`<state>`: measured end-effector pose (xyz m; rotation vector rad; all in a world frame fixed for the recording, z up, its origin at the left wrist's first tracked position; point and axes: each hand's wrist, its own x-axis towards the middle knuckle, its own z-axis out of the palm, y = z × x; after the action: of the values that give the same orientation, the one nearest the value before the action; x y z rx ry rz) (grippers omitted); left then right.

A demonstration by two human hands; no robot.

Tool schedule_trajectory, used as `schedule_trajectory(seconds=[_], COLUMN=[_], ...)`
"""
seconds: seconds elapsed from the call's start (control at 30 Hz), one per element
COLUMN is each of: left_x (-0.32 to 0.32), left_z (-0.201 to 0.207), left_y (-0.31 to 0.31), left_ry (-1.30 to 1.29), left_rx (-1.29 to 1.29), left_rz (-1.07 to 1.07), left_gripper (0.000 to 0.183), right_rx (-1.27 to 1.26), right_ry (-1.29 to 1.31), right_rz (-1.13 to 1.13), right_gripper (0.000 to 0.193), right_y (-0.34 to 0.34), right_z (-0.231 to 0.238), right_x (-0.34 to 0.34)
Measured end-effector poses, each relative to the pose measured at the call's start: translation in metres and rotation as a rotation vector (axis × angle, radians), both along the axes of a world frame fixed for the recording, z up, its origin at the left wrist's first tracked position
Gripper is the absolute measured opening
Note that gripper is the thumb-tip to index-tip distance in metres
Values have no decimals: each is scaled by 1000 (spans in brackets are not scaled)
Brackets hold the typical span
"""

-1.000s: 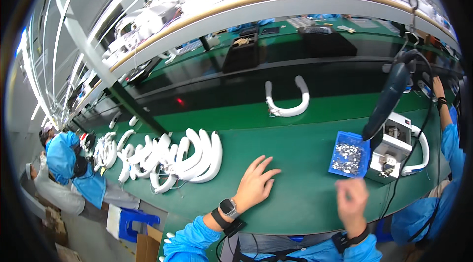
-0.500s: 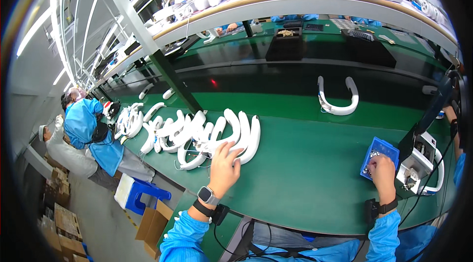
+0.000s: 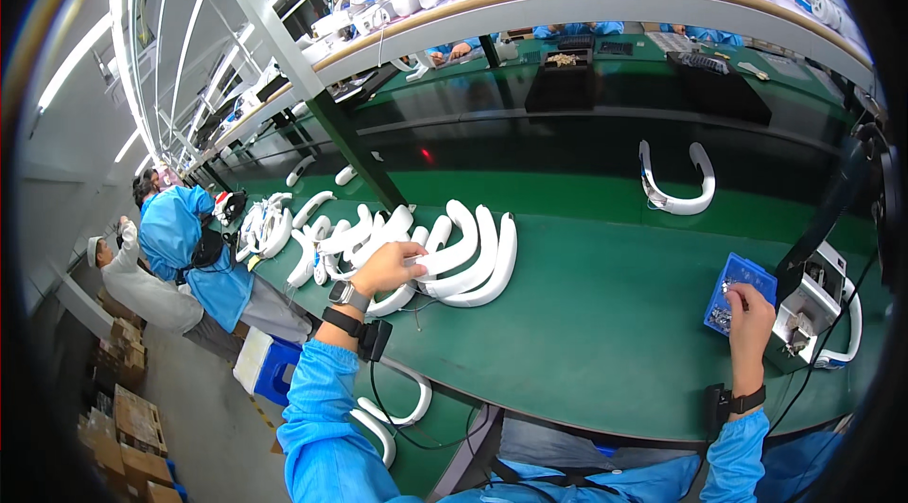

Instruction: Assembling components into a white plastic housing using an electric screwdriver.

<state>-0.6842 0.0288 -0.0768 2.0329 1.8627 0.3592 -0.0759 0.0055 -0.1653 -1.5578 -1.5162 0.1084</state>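
Over the pile, my left hand [image 3: 386,268] has its fingers closed on the end of a white U-shaped band [image 3: 458,248]. Several more white curved bands [image 3: 504,262] lie against it, some with thin wires. On the right, my right hand [image 3: 749,316] is held with thumb and fingertips pinched together at the near rim of a blue bin [image 3: 764,280]. Small metal-coloured parts [image 3: 721,314] lie in that bin. Whatever the right fingertips hold is too small to make out.
A small bench machine [image 3: 804,319] stands right of the bin, with cables nearby. One white U-shaped band [image 3: 681,205] lies at the back. A loaded shelf [image 3: 567,7] spans above the green table [image 3: 586,342]. Co-workers [image 3: 175,238] stand at left beside a blue-and-white stool [image 3: 265,366].
My left hand has moved left and away from me, its spread fingers closing on a white band. My right fingers have lifted out of the bin's parts. The view has shifted slightly.
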Motion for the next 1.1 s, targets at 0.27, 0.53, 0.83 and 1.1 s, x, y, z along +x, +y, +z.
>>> schedule_trajectory(seconds=[0.27, 0.53, 0.83, 1.1], left_x=[19, 181, 255, 257], left_z=[105, 115, 38, 22], left_y=[12, -13, -20, -17], left_ry=[-427, -528, -985, -1034], left_rx=[-125, -254, -631, -959], left_rz=[-30, -423, -365, -513], left_gripper=[29, 30, 31, 42], right_rx=[303, 352, -38, -231], right_ry=[49, 292, 236, 32], right_rz=[263, 685, 754, 880], right_gripper=[4, 3, 8, 11], right_y=[-35, -26, 0, 19], right_z=[30, 107, 106, 122], right_x=[-25, -142, -113, -105])
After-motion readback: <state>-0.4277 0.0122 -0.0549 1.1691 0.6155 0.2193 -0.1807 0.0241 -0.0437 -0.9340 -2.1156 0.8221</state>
